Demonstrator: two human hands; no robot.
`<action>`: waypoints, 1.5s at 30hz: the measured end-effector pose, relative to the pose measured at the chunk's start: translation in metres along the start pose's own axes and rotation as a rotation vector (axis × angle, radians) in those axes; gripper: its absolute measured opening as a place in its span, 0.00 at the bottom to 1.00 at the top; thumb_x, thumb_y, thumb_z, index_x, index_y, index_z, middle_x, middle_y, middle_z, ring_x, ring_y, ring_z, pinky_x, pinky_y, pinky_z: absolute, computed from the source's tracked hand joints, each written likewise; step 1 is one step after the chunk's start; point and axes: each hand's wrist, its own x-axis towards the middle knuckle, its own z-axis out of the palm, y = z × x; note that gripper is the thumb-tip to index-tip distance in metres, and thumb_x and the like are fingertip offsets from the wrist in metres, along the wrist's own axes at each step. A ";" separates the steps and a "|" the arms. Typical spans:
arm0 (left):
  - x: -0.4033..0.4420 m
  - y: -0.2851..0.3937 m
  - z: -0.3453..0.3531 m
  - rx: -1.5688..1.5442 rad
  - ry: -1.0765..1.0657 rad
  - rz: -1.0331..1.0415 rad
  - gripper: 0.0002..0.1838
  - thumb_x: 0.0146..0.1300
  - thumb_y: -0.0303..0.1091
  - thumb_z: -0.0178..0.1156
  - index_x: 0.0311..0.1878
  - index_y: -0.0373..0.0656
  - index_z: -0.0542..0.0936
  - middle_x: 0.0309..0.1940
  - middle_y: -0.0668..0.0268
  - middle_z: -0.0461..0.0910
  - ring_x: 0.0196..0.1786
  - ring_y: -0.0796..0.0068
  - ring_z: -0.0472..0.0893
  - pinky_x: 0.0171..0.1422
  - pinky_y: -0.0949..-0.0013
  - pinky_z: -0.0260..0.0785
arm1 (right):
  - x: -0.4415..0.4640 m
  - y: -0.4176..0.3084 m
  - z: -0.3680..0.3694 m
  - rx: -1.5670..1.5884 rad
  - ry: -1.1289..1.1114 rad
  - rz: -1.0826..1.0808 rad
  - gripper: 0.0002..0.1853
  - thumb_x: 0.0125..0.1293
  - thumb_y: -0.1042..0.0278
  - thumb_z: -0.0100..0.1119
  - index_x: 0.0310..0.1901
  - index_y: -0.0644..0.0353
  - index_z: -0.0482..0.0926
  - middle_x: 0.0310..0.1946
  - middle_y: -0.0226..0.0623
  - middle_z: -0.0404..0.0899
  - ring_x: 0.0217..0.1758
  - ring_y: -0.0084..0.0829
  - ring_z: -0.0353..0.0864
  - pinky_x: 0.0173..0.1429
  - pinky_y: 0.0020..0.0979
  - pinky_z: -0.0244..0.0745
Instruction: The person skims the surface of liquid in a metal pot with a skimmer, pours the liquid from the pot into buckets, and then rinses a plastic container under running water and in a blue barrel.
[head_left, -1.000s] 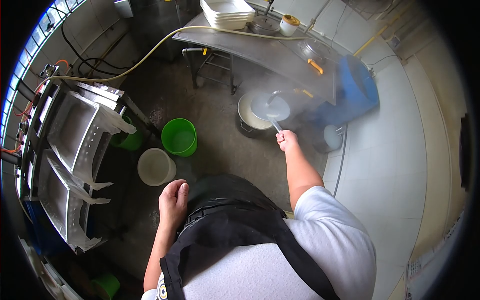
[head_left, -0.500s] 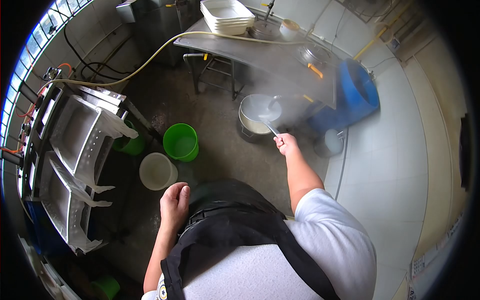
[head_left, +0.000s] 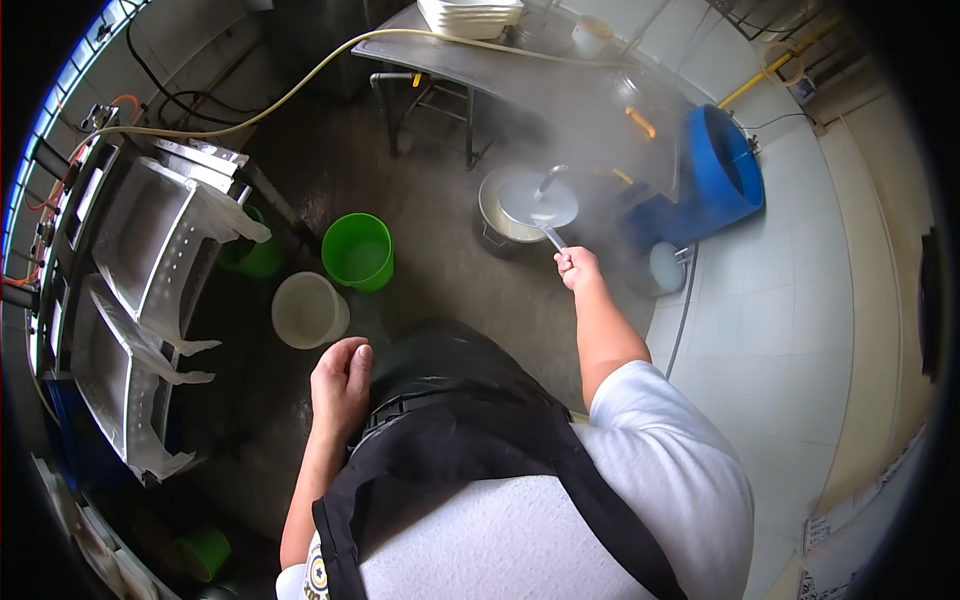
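Note:
My right hand [head_left: 577, 267] is closed round the handle of a wide, round metal ladle [head_left: 525, 207]. The ladle's bowl is over the right part of a pot [head_left: 496, 222] on the floor, which holds pale liquid. Whether the bowl touches the liquid I cannot tell. A curved metal spout [head_left: 550, 178] shows at the bowl's far side, in steam. Beside my waist, my left hand [head_left: 341, 385] is loosely curled, thumb along the fingers, with nothing visible in it. Nearest to it is a white bucket [head_left: 310, 312].
A green bucket [head_left: 358, 252] stands behind the white one. A steel table [head_left: 440, 58] bears stacked white trays [head_left: 470, 18], and a hose [head_left: 300, 90] runs across it. On the right is a blue barrel [head_left: 722, 165]; cloth-lined metal boxes [head_left: 145, 250] line the left.
My right hand has moved the ladle rightward relative to the pot, baring more of the pot's left side. The view has tilted a little, and my left hand stays by my waist.

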 end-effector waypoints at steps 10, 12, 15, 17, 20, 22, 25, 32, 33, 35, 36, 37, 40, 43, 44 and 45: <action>0.001 -0.003 0.005 -0.003 -0.004 0.013 0.14 0.73 0.37 0.63 0.50 0.34 0.85 0.39 0.52 0.86 0.43 0.61 0.86 0.50 0.63 0.77 | 0.006 -0.012 -0.011 0.101 0.014 -0.021 0.03 0.67 0.83 0.56 0.37 0.67 0.72 0.31 0.47 0.77 0.16 0.21 0.63 0.19 0.21 0.58; 0.002 -0.007 0.006 -0.017 -0.008 0.004 0.14 0.73 0.37 0.64 0.50 0.34 0.85 0.40 0.52 0.87 0.43 0.61 0.86 0.50 0.63 0.77 | 0.003 -0.015 -0.009 0.094 0.030 -0.047 0.04 0.67 0.83 0.56 0.34 0.69 0.72 0.30 0.49 0.78 0.16 0.21 0.63 0.19 0.19 0.60; 0.002 -0.004 0.007 -0.014 -0.007 0.009 0.14 0.73 0.37 0.64 0.50 0.34 0.85 0.39 0.53 0.87 0.43 0.62 0.86 0.50 0.64 0.77 | 0.002 -0.018 -0.007 0.084 0.020 -0.033 0.03 0.67 0.83 0.55 0.40 0.68 0.72 0.32 0.47 0.78 0.17 0.21 0.63 0.20 0.20 0.59; 0.002 -0.003 0.007 -0.013 -0.004 0.005 0.14 0.73 0.37 0.64 0.50 0.34 0.85 0.39 0.53 0.87 0.43 0.62 0.86 0.50 0.64 0.77 | -0.001 -0.019 -0.003 0.087 0.036 -0.020 0.03 0.67 0.83 0.55 0.40 0.68 0.72 0.33 0.47 0.78 0.17 0.20 0.63 0.20 0.20 0.59; 0.003 -0.004 0.008 -0.008 0.005 0.004 0.14 0.73 0.37 0.64 0.50 0.34 0.85 0.39 0.54 0.87 0.43 0.63 0.86 0.50 0.64 0.77 | 0.008 -0.016 -0.004 0.070 0.016 -0.009 0.03 0.68 0.82 0.56 0.41 0.70 0.72 0.33 0.47 0.78 0.17 0.20 0.65 0.19 0.19 0.60; 0.003 -0.003 0.009 -0.002 0.010 0.007 0.14 0.73 0.37 0.64 0.50 0.34 0.85 0.39 0.54 0.87 0.43 0.63 0.86 0.50 0.64 0.77 | 0.008 -0.015 -0.003 0.052 -0.018 -0.009 0.05 0.70 0.81 0.56 0.43 0.72 0.72 0.32 0.48 0.79 0.18 0.19 0.67 0.18 0.18 0.61; 0.004 -0.001 0.010 -0.003 0.000 -0.010 0.14 0.74 0.37 0.64 0.50 0.34 0.85 0.39 0.54 0.87 0.43 0.64 0.86 0.49 0.64 0.77 | 0.005 -0.013 0.002 0.028 -0.049 -0.001 0.05 0.70 0.81 0.57 0.43 0.72 0.72 0.33 0.48 0.79 0.18 0.19 0.67 0.18 0.18 0.61; 0.004 -0.003 0.012 -0.032 0.002 -0.012 0.13 0.74 0.36 0.64 0.50 0.34 0.85 0.39 0.55 0.87 0.42 0.65 0.86 0.49 0.65 0.77 | 0.006 -0.007 0.005 -0.018 -0.078 0.017 0.05 0.70 0.80 0.57 0.42 0.72 0.72 0.32 0.47 0.79 0.17 0.18 0.66 0.18 0.18 0.61; 0.004 -0.003 0.012 -0.036 0.001 -0.017 0.13 0.74 0.36 0.64 0.50 0.34 0.85 0.39 0.55 0.87 0.42 0.65 0.86 0.49 0.65 0.77 | 0.006 -0.006 0.005 -0.020 -0.080 0.014 0.05 0.71 0.80 0.57 0.42 0.73 0.72 0.32 0.47 0.79 0.18 0.18 0.67 0.18 0.18 0.61; 0.004 -0.003 0.012 -0.031 0.005 -0.015 0.13 0.73 0.36 0.64 0.50 0.34 0.85 0.39 0.55 0.87 0.42 0.65 0.86 0.49 0.65 0.77 | 0.006 -0.005 0.007 -0.019 -0.079 0.017 0.04 0.71 0.80 0.56 0.42 0.72 0.72 0.32 0.46 0.79 0.18 0.19 0.66 0.18 0.18 0.61; 0.004 -0.003 0.012 -0.025 0.009 -0.012 0.13 0.73 0.36 0.64 0.50 0.34 0.85 0.38 0.55 0.87 0.42 0.64 0.86 0.49 0.65 0.77 | 0.006 -0.005 0.008 -0.019 -0.077 0.019 0.04 0.71 0.80 0.56 0.42 0.72 0.73 0.31 0.46 0.79 0.18 0.19 0.66 0.18 0.18 0.61; 0.004 -0.003 0.012 -0.026 0.009 -0.012 0.13 0.73 0.36 0.64 0.50 0.34 0.85 0.38 0.55 0.87 0.42 0.64 0.86 0.49 0.65 0.77 | 0.005 -0.005 0.009 -0.019 -0.077 0.019 0.04 0.71 0.80 0.56 0.42 0.72 0.73 0.31 0.46 0.79 0.18 0.19 0.66 0.18 0.18 0.61; 0.004 -0.001 0.012 -0.035 0.008 -0.009 0.13 0.73 0.36 0.64 0.50 0.34 0.85 0.38 0.54 0.86 0.42 0.64 0.86 0.49 0.64 0.77 | 0.003 -0.004 0.012 -0.022 -0.064 0.016 0.04 0.71 0.80 0.56 0.42 0.72 0.73 0.30 0.45 0.78 0.18 0.19 0.66 0.18 0.18 0.61; 0.004 0.001 0.011 -0.041 -0.002 -0.022 0.13 0.73 0.36 0.64 0.50 0.34 0.85 0.39 0.54 0.86 0.42 0.63 0.86 0.49 0.64 0.77 | 0.000 -0.005 0.013 -0.019 -0.051 0.016 0.03 0.71 0.80 0.56 0.41 0.71 0.73 0.30 0.45 0.79 0.18 0.19 0.66 0.18 0.18 0.61; 0.004 0.001 0.011 -0.019 0.005 -0.002 0.13 0.73 0.36 0.63 0.50 0.34 0.85 0.39 0.54 0.86 0.42 0.63 0.86 0.49 0.64 0.77 | -0.001 -0.005 0.013 -0.018 -0.053 0.019 0.03 0.71 0.80 0.56 0.41 0.71 0.73 0.30 0.44 0.78 0.18 0.18 0.66 0.18 0.18 0.61; 0.003 0.001 0.011 0.002 0.011 0.017 0.13 0.74 0.36 0.63 0.50 0.34 0.85 0.39 0.54 0.86 0.42 0.63 0.86 0.49 0.64 0.77 | 0.001 -0.005 0.013 -0.019 -0.054 0.021 0.04 0.71 0.80 0.56 0.41 0.71 0.73 0.29 0.44 0.77 0.18 0.18 0.66 0.18 0.18 0.61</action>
